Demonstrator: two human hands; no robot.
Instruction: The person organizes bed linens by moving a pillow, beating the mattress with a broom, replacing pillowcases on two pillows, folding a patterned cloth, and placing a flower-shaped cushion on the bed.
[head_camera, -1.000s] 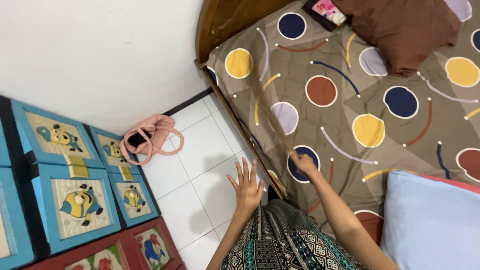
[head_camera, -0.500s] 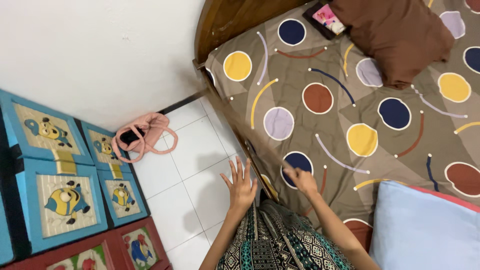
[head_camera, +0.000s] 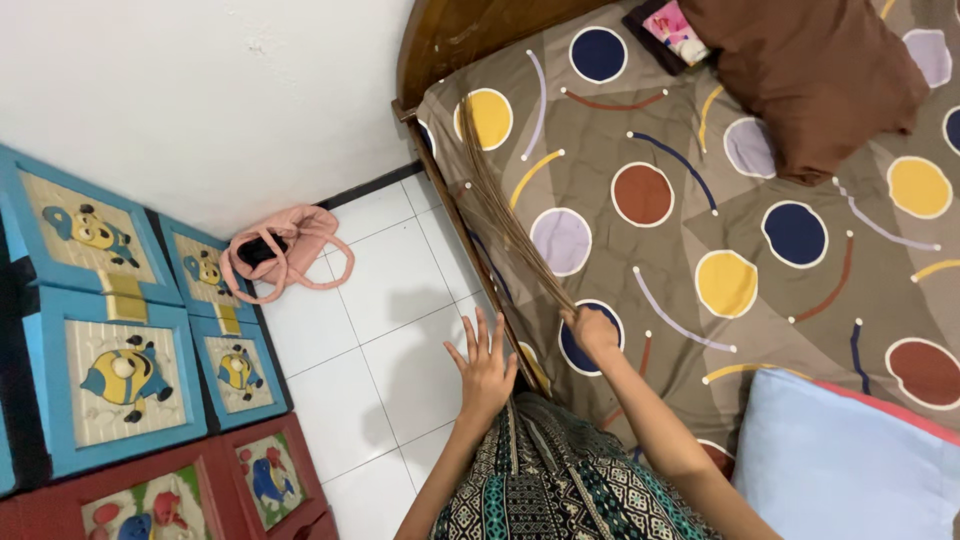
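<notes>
The right hand (head_camera: 592, 330) has its fingers curled tight around the gathered end of a broom of thin, straw-coloured sticks (head_camera: 505, 215). The bundle runs up and away from the fist, its loose tips spreading over the near edge of the bed towards the headboard end. The left hand (head_camera: 485, 368) is empty, its fingers straight and fanned apart, palm down over the floor just beside the bed's edge; whether it touches anything cannot be told. Both forearms reach up from the bottom of the view, the right one slanting in over the mattress, the left rising from a lap covered in black, white and teal patterned fabric (head_camera: 560, 480).

The bed is covered by a brown sheet printed with large coloured circles and curved strokes (head_camera: 700, 220), set in a dark wooden frame with a curved headboard (head_camera: 450, 40). On the sheet lie one brown pillow (head_camera: 815, 75) at the top, one pale blue pillow with a red edge (head_camera: 840, 460) at the lower right, and one small dark item with a pink picture (head_camera: 672, 30) near the headboard.

The floor is of white square tiles (head_camera: 380, 320), meeting a plain white wall (head_camera: 200, 100). One pink fabric bag with loop handles (head_camera: 285, 250) lies by the wall. Along the left stand cartoon-fronted storage boxes: four blue ones (head_camera: 110, 370) and two red ones (head_camera: 270, 470) in view.
</notes>
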